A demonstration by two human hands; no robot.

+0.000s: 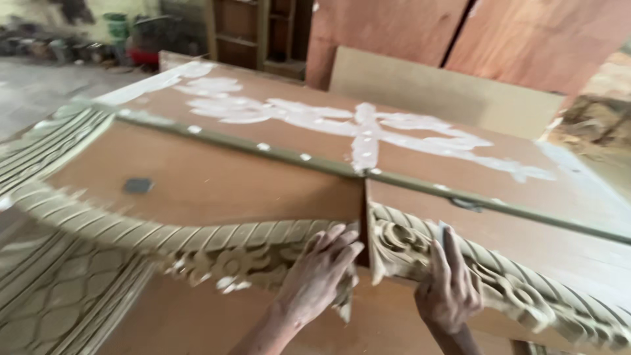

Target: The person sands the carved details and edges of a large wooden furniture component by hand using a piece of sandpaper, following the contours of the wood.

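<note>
Hands meet at the seam of a carved wooden panel: the left hand (321, 269) lies with its fingers close together and flat over the floral carved trim (243, 260), fingertips just short of the vertical joint (363, 223), and seems to press the trim rather than grasp it. The right hand (450, 286) sits just past the joint on the rope-twist moulding (526, 289), fingers extended upward and near one another, pinching what looks like a small pale pad or scrap (442, 230) against the carving; I cannot tell what it is, as the view is blurred. Both hands flank the joint, probably because that is where the two carved sections butt together and need steadying or smoothing. Above the fingertips, the flat brown board (197, 177) is crossed by a thin olive strip (276, 154) dotted with white filler, and well beyond it spread broad white filler smears (368, 128). A small dark grey square (138, 185) lies on the board far to the left of the left fingers. Plywood sheets (460, 39) lean at the back. No packages, labels or signs are legible anywhere.
</note>
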